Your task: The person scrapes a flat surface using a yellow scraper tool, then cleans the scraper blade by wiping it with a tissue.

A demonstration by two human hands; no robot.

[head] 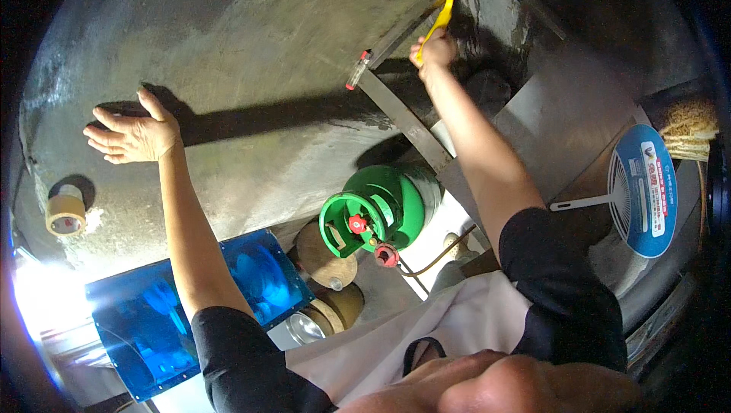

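My right hand (438,52) grips a long yellow tool (445,10), whose far end points into the corner of a dark metal-framed recess (497,7). What sort of tool it is cannot be made out. My left hand (134,130) is spread beside the stained grey wall (257,30), fingers apart and holding nothing. Its shadow falls close behind it; whether the palm touches the wall is unclear. Left of my right hand, a red-and-clear cigarette lighter (358,70) rests at the corner of the metal frame (405,122).
Below stands a green gas cylinder (408,202) with a red valve knob (357,223), a red regulator (386,254) and a hose. Blue-tinted panels (262,276) lie under my left arm. A tape roll (65,216), a printed hand fan (642,190) and a straw broom (688,127) flank me.
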